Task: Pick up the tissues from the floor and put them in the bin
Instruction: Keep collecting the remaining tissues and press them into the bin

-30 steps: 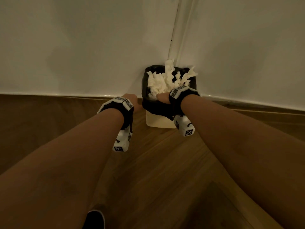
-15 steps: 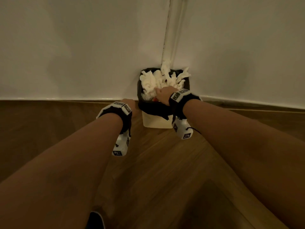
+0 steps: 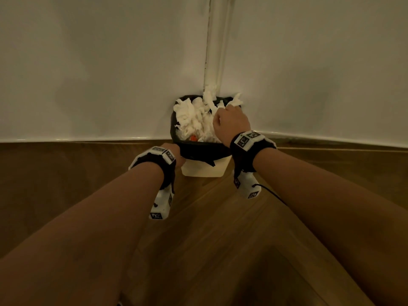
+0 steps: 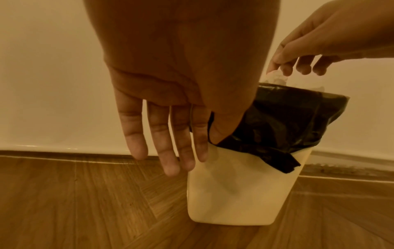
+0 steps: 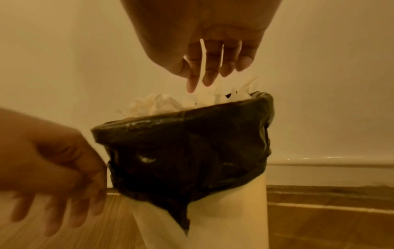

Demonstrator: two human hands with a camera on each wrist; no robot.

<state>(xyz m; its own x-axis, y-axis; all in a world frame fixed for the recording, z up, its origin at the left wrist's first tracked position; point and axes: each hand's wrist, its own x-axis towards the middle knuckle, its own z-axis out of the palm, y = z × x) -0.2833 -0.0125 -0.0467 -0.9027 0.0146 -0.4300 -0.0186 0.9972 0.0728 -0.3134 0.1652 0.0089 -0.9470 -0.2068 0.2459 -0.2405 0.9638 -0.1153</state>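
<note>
Both hands are at the bin [image 3: 204,171], a pale tub lined with a black bag [image 3: 198,151] that stands in the corner where the two walls meet. Over the bin's mouth, the right hand [image 3: 229,123] points its fingers [image 5: 210,70] down onto the heaped white tissues [image 3: 194,120]; in the left wrist view its fingertips seem to pinch a wad of tissue at the rim, likely to tuck it below the edge so that it cannot spill. At the bin's near left side, the left hand [image 4: 166,118] hangs with fingers [image 4: 136,139] straight and slightly spread, holding nothing, its thumb side against the folded-over bag, probably to steady the light bin while the other hand pushes.

Tissues fill the bin above its rim, and a few strips stick up toward the corner behind it. A small orange thing [image 3: 193,138] shows among them; I cannot tell what it is.

Around the bin's foot lies a brown wooden floor [image 3: 220,239] of angled boards, with no tissue visible on it. Behind the bin rise plain pale walls [image 3: 99,74] with a light skirting [image 3: 88,139], and a pale strip [image 3: 215,51] runs up the corner.
</note>
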